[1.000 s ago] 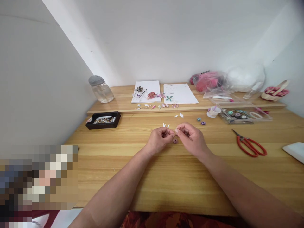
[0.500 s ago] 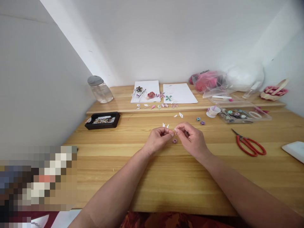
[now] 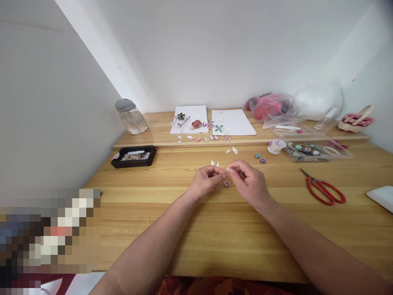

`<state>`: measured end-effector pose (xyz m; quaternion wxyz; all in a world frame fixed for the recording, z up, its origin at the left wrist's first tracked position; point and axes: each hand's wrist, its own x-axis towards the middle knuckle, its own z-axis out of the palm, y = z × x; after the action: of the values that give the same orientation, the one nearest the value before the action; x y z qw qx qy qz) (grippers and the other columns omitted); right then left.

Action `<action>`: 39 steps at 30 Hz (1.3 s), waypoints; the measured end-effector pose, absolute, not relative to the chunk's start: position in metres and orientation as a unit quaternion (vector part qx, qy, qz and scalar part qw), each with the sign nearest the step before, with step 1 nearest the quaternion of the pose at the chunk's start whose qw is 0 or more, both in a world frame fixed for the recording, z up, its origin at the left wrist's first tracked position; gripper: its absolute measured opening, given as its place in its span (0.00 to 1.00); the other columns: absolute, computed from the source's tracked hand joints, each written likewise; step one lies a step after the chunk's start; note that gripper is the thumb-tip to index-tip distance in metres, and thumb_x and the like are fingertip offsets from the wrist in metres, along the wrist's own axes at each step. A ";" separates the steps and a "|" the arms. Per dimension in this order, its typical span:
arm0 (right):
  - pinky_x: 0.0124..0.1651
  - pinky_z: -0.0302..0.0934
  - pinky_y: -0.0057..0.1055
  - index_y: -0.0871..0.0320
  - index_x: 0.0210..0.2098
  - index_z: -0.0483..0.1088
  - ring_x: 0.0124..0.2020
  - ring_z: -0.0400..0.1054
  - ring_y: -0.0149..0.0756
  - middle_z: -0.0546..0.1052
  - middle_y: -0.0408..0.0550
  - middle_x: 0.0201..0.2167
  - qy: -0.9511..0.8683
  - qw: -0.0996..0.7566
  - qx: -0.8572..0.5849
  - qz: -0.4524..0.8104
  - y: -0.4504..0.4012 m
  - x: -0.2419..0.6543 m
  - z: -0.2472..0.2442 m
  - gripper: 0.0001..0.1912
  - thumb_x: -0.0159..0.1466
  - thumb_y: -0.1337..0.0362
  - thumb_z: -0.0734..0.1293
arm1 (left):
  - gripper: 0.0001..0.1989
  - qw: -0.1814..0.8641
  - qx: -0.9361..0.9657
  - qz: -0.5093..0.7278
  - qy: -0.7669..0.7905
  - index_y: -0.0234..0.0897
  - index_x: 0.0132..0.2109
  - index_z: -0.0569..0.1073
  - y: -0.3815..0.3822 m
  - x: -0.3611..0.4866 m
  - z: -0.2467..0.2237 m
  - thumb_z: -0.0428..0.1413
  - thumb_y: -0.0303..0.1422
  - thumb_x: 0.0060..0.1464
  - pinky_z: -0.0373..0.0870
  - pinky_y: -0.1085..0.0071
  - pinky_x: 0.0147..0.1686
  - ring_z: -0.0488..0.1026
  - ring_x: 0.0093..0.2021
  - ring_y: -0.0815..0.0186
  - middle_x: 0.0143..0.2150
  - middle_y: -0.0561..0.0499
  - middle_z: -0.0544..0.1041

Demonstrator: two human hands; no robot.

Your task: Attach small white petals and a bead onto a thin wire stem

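1. The black tray [image 3: 135, 163] holds beads and a white stick; the clear box [image 3: 346, 155], assorted small pieces; the grey-lidded bottle [image 3: 134, 122], clear liquid.
2. Over the table [image 3: 239, 246], left hand [image 3: 205, 182] and right hand [image 3: 248, 180] nearly meet, fingers [image 3: 218, 178] pinched together on a tiny piece [image 3: 227, 175], unidentifiable.
3. A mauve bead [image 3: 226, 184] lies just below.

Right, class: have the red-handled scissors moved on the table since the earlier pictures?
No: judged against the raised wooden shelf, the red-handled scissors keep the same place and angle.
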<state>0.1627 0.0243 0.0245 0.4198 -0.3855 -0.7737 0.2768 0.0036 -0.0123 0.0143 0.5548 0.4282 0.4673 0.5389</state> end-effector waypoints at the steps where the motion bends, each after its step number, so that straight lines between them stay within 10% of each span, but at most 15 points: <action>1: 0.26 0.56 0.30 0.52 0.34 0.69 0.21 0.64 0.33 0.73 0.42 0.23 -0.773 0.419 -0.387 0.278 0.024 0.163 0.024 0.08 0.67 0.56 0.64 | 0.17 0.554 0.427 0.538 0.470 0.33 0.32 0.75 -0.012 0.003 0.014 0.67 0.42 0.43 0.61 0.75 0.25 0.69 0.23 0.71 0.24 0.52 0.75; 39: 0.28 0.59 0.29 0.54 0.35 0.70 0.24 0.67 0.32 0.75 0.43 0.25 -0.779 0.414 -0.357 0.308 0.028 0.166 0.024 0.08 0.67 0.57 0.65 | 0.15 0.547 0.444 0.520 0.484 0.33 0.30 0.74 -0.013 0.003 0.018 0.66 0.41 0.45 0.63 0.73 0.30 0.70 0.26 0.70 0.25 0.51 0.76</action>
<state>0.1661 0.0279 0.0235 0.4140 -0.3569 -0.7788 0.3077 0.0033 -0.0133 0.0183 0.5466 0.4439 0.4837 0.5198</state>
